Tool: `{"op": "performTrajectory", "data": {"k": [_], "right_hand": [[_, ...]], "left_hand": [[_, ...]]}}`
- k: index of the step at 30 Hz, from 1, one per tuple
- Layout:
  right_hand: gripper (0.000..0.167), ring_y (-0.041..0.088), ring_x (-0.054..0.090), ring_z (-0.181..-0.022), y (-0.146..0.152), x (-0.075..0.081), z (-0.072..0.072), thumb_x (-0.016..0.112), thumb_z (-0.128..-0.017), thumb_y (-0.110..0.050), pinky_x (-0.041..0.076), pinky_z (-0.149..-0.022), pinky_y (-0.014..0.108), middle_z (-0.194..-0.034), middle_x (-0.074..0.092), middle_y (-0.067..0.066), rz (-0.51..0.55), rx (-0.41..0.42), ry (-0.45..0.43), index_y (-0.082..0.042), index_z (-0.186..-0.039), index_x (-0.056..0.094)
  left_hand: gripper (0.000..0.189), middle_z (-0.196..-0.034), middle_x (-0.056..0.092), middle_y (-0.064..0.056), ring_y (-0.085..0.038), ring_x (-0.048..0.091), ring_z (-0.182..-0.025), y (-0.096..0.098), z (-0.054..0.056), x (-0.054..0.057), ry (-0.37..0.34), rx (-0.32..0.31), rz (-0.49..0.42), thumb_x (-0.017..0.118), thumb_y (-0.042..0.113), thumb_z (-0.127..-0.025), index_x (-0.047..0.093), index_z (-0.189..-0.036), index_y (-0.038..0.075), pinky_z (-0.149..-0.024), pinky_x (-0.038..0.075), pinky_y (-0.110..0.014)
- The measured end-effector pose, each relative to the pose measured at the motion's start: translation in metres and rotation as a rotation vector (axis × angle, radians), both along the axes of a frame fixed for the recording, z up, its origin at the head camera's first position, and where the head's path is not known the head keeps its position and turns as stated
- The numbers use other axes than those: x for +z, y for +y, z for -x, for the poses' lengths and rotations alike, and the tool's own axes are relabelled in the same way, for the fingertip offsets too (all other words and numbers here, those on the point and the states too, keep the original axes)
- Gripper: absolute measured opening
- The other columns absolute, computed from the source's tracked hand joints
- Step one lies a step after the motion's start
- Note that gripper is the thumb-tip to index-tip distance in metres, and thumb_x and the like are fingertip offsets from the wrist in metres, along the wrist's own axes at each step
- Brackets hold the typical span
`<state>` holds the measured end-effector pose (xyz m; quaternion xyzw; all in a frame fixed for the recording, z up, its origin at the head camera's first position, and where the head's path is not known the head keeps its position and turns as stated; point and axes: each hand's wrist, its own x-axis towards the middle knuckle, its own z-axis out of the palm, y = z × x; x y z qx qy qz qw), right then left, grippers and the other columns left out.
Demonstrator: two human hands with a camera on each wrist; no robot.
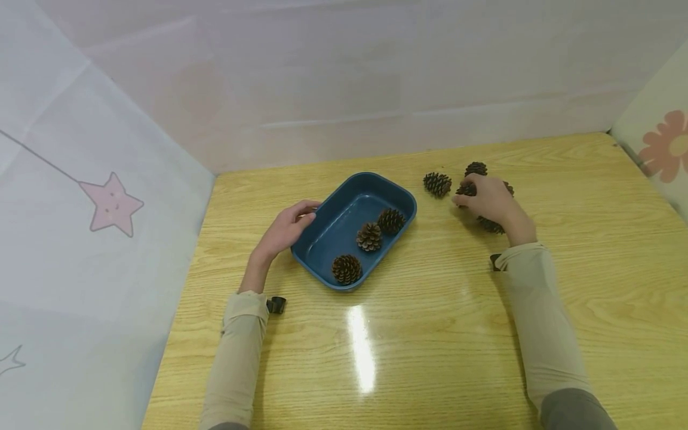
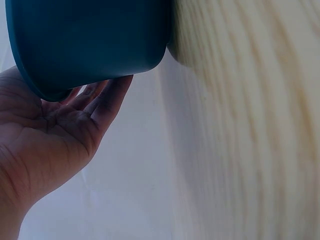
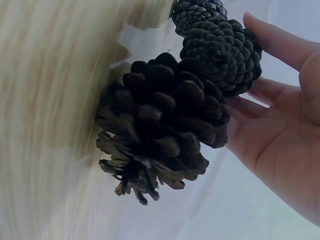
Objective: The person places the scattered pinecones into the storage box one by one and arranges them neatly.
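Observation:
A blue rectangular basin (image 1: 333, 230) stands at an angle on the table, with three brown pine cones inside, one of them (image 1: 346, 269) in the near corner. My left hand (image 1: 287, 229) holds the basin's left rim; in the left wrist view its fingers (image 2: 107, 102) lie against the outer wall. To the right of the basin, my right hand (image 1: 491, 200) has a dark pine cone (image 3: 220, 55) between thumb and fingers. Around that hand lie several more pine cones, partly hidden by it; a larger-looking one (image 3: 160, 120) fills the middle of the right wrist view.
A single pine cone (image 1: 438, 184) lies between the basin and the right hand, and another (image 1: 476, 169) just beyond that hand. The wooden table (image 1: 430, 334) meets a pale cloth wall (image 1: 333, 89) at the back. Cloth with a pink star (image 1: 115, 206) hangs on the left.

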<state>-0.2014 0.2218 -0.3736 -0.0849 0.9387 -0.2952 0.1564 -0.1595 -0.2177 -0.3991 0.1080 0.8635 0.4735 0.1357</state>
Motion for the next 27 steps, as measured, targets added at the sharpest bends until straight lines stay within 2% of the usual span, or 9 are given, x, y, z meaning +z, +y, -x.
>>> {"op": "performTrajectory", "data": {"k": [4,7,10,12,18,21,27], "right_hand": [[0.057,0.044,0.067,-0.097,-0.001,0.002,-0.002,0.058,-0.107,-0.028,0.051,-0.088,0.060,-0.121,0.063,0.034,0.053,-0.026,0.026,0.007,-0.149,0.044],[0.056,0.042,0.071,-0.090,-0.001,0.003,-0.004,0.057,-0.108,-0.030,0.054,-0.083,0.058,-0.121,0.064,0.034,0.087,-0.034,0.045,0.004,-0.151,0.044],[0.055,0.043,0.071,-0.093,-0.001,0.003,-0.004,0.054,-0.108,-0.030,0.053,-0.087,0.060,-0.131,0.059,0.033,0.108,-0.034,0.063,0.003,-0.151,0.045],[0.054,0.045,0.067,-0.104,-0.002,0.004,-0.004,0.054,-0.108,-0.029,0.050,-0.093,0.062,-0.136,0.056,0.033,0.122,-0.034,0.083,0.003,-0.151,0.045],[0.056,0.051,0.038,-0.140,-0.005,0.005,-0.002,0.060,-0.106,-0.024,0.032,-0.113,0.067,-0.152,0.043,0.031,0.154,-0.045,0.145,0.006,-0.150,0.045],[0.059,0.051,0.032,-0.145,-0.007,0.005,-0.002,0.065,-0.103,-0.026,0.026,-0.117,0.067,-0.154,0.041,0.030,0.166,-0.071,0.156,0.005,-0.149,0.046],[0.057,0.050,0.036,-0.141,-0.010,0.005,-0.003,0.070,-0.099,-0.019,0.029,-0.115,0.066,-0.148,0.045,0.030,0.215,-0.134,0.182,0.007,-0.145,0.048]], "left_hand": [[0.040,-0.149,0.053,-0.021,-0.037,0.051,-0.136,0.000,-0.001,0.000,0.003,-0.002,-0.002,0.047,0.016,-0.113,0.052,-0.150,0.003,-0.113,0.041,-0.054],[0.041,-0.149,0.052,-0.021,-0.037,0.050,-0.136,0.000,-0.001,0.000,0.006,-0.003,-0.003,0.047,0.016,-0.113,0.051,-0.151,0.002,-0.113,0.041,-0.054],[0.041,-0.149,0.052,-0.021,-0.037,0.050,-0.136,0.000,0.000,0.000,0.007,-0.002,-0.004,0.047,0.016,-0.112,0.051,-0.151,0.002,-0.113,0.041,-0.054],[0.041,-0.149,0.052,-0.021,-0.037,0.051,-0.136,0.000,0.000,0.000,0.007,-0.002,-0.003,0.047,0.016,-0.112,0.051,-0.150,0.003,-0.113,0.042,-0.054],[0.039,-0.148,0.054,-0.019,-0.036,0.051,-0.135,-0.001,0.000,-0.001,0.009,0.001,0.000,0.047,0.017,-0.112,0.054,-0.149,0.005,-0.111,0.043,-0.053],[0.039,-0.148,0.054,-0.019,-0.035,0.052,-0.135,-0.001,0.000,-0.001,0.010,0.004,0.003,0.047,0.017,-0.112,0.054,-0.149,0.005,-0.111,0.043,-0.053],[0.039,-0.149,0.053,-0.018,-0.035,0.051,-0.135,-0.001,-0.001,-0.001,0.010,0.002,0.006,0.047,0.017,-0.113,0.053,-0.150,0.006,-0.111,0.044,-0.053]]}}
